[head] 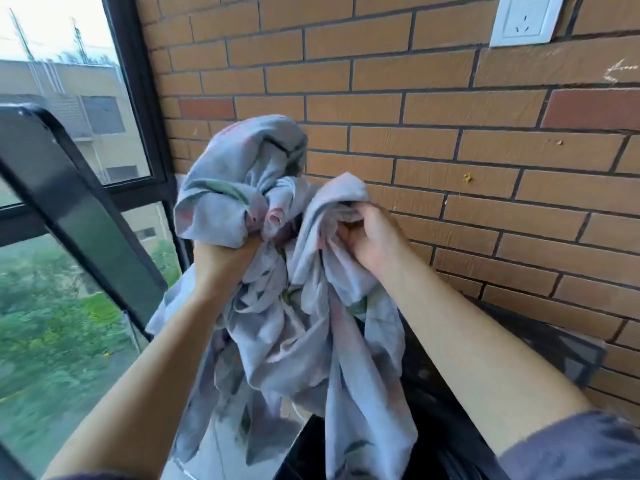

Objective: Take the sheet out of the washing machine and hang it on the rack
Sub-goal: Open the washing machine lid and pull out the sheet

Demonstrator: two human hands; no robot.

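Here we list a brick wall behind; a dark-framed window at left; a pale floral sheet, bunched and twisted, held up before the wall, its tail hanging between our forearms; our left hand fisted tight around a gathered fold; our right hand clenched on another bunch beside it.
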